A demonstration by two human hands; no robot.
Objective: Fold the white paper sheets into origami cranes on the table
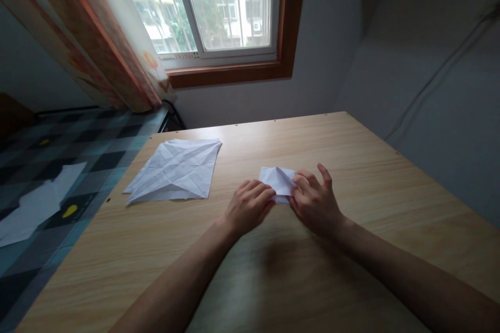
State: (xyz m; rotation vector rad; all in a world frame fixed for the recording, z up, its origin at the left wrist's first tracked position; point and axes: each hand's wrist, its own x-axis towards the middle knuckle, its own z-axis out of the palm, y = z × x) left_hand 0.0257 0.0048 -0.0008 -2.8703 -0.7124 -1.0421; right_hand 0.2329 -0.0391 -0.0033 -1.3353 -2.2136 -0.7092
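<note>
Paper (278, 182) in 2 hands (249, 205) (318, 205), blurred window marks (186, 55)

Left hand (249, 207) and right hand (316, 204), both uncovered, with slim fingers (325, 176) and rounded knuckles (242, 195). Left forearm (182, 277) and right forearm (402, 264), likewise bare along the whole visible length, smooth in outline, broadest at the edge of view and tapering to narrow wrists (344, 228). Finer surface detail indistinct in dim light.

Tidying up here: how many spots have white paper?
3: the folded piece in the left hand and right hand, the creased sheets on the table, and paper on the checked cloth. Overlapped sheets may be hidden.
</note>
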